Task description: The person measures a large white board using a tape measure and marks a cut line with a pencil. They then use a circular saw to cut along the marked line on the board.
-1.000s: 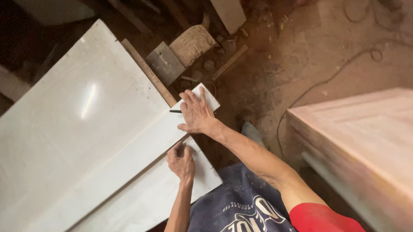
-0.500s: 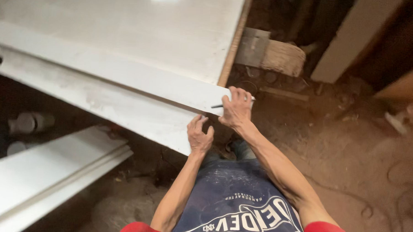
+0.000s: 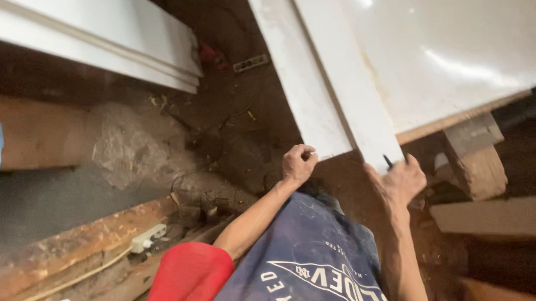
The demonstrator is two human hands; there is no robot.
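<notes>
Head view, scene swung round since half a second ago, white panel (image 3: 366,71) now upper right, long axis running from top centre down to its near end, left hand (image 3: 297,163) curled on that end's edge, right hand (image 3: 402,180) closed around dark pencil (image 3: 387,161) at the corner.

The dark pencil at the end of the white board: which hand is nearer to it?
Right. The right hand holds the pencil at the board's end; the left hand grips the board's corner, apart from it.

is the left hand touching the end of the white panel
Touching. The head view shows the left hand curled against the near end of the white panel, its fingers meeting the edge with no gap.
</notes>
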